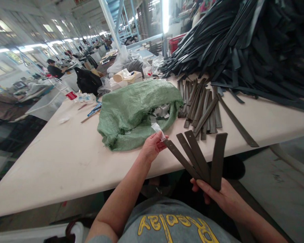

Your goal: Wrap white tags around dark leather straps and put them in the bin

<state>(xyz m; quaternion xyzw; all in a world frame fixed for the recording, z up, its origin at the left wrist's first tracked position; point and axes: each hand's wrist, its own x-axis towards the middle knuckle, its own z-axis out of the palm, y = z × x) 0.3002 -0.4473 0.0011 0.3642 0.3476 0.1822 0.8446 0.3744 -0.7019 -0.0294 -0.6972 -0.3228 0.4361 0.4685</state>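
Fanned out in my right hand (221,199) are several dark brown flat strips (197,155), gripped near their lower ends with the thumb across them. Small pale dots show near the upper ends of some. My left hand (152,146) is closed in a pinch on a white translucent tape piece (157,127), right at the tip of the leftmost strip. Whether the tape is stuck to that strip I cannot tell. Just beyond my left hand lies a green woven sack (131,108), its mouth open on crumpled whitish pieces (163,110).
A pile of similar brown strips (202,108) lies right of the sack, with one long strip (238,121) apart. A large heap of black strips (243,50) covers the back right. Scissors with blue handles (95,109), a black bag (87,81) and plastic bags (124,60) are at the back left.
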